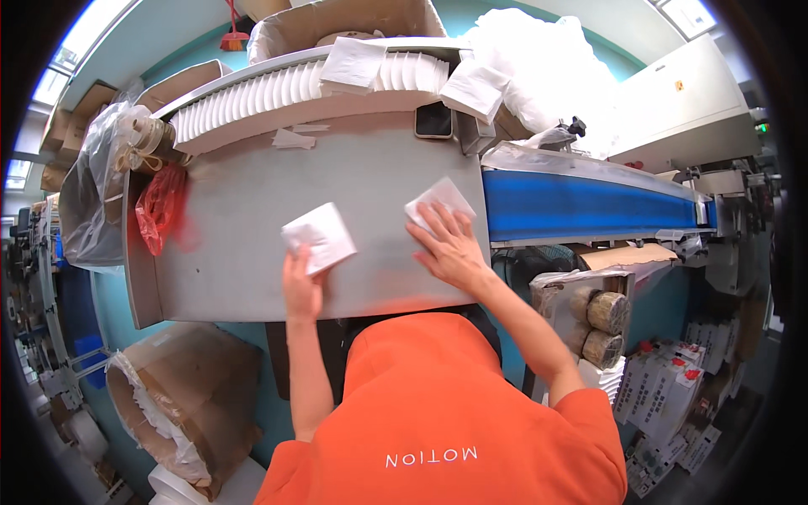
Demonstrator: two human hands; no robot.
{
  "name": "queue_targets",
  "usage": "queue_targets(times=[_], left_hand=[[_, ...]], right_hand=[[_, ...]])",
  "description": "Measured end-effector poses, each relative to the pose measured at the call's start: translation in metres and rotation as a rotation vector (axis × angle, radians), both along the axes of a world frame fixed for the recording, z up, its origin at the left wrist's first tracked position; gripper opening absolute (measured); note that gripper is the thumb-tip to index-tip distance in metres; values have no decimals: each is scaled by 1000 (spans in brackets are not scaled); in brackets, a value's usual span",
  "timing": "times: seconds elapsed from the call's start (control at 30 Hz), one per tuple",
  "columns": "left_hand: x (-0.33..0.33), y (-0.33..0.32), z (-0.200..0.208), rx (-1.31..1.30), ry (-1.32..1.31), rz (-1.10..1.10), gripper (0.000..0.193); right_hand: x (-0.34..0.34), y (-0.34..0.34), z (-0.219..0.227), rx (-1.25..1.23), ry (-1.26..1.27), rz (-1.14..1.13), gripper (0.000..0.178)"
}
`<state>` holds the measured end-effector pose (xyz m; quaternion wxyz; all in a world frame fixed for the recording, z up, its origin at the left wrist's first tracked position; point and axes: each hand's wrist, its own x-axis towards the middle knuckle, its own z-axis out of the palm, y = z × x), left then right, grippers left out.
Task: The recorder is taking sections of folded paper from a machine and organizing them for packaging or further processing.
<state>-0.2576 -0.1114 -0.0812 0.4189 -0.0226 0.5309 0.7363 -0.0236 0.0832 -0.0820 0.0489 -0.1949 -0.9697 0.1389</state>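
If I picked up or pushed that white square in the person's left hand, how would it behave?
The white square is probably light, as it looks like folded paper. Its flat faces and square corners make rolling unlikely. Set down and pushed, it would likely slide, since the grey table looks smooth.

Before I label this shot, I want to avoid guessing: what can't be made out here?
All in the head view:
Right paper: partly covered by the right hand.
Left paper, in the left hand: underside hidden by its own top.
Wearer's lap: hidden by the orange shirt.
Broom handle: cut off by the upper edge.
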Motion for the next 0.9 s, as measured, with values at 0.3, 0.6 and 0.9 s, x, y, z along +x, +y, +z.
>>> queue_targets(times=[0.3, 0.6, 0.9], left_hand=[[84, 84, 71, -126, 840, -607, 32], [33, 120, 25, -312, 1680, -466, 63], [-126, 175, -35, -577, 1646, -84, 64]], right_hand=[[5, -8, 61, -1054, 519, -614, 56], [40, 41, -17, -989, 927, -1235, 28], [8, -19, 131, -939, 819, -886, 52]])
